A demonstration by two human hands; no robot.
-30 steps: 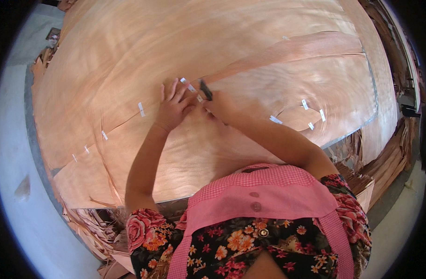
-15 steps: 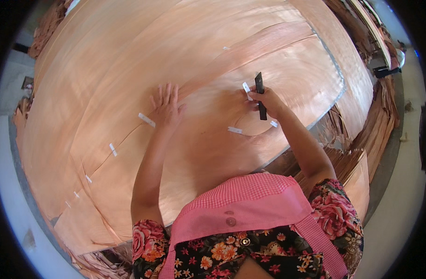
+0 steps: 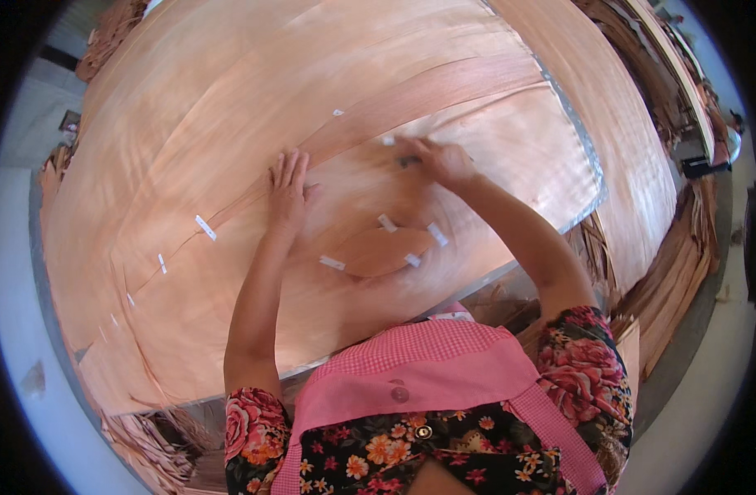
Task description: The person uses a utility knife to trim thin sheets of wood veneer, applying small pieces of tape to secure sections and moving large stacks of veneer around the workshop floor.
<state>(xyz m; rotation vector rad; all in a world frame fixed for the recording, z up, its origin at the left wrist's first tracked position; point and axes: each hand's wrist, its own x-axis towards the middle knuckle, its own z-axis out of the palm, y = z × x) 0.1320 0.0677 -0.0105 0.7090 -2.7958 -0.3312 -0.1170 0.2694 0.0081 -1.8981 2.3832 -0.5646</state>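
The left hand [image 3: 289,191] lies flat and empty, fingers slightly spread; the right hand [image 3: 446,163] curls round a blurred dark tool [image 3: 408,160]. Just beyond the right, nearest the left, a reddish strip [image 3: 444,92] slants up rightward across the pale, glossy veneer sheet [image 3: 312,326], with 4 tape pieces [image 3: 437,234] round its oval patch [image 3: 378,252].

Between your left hand [image 3: 289,194] and right hand [image 3: 449,165] you have a passage over the veneer sheet [image 3: 188,330], narrowed by the blurred dark tool [image 3: 408,160] in your right fingers. Nearer you, the oval patch [image 3: 378,252] and its four white tapes [image 3: 437,234] lie low, so you can pass above them; your forearms [image 3: 258,305] wall that area at the sides, your pink apron [image 3: 411,359] behind. Beyond your hands, you can reach across the darker strip [image 3: 436,87]. Far right, veneer scraps [image 3: 687,264] obstruct you.
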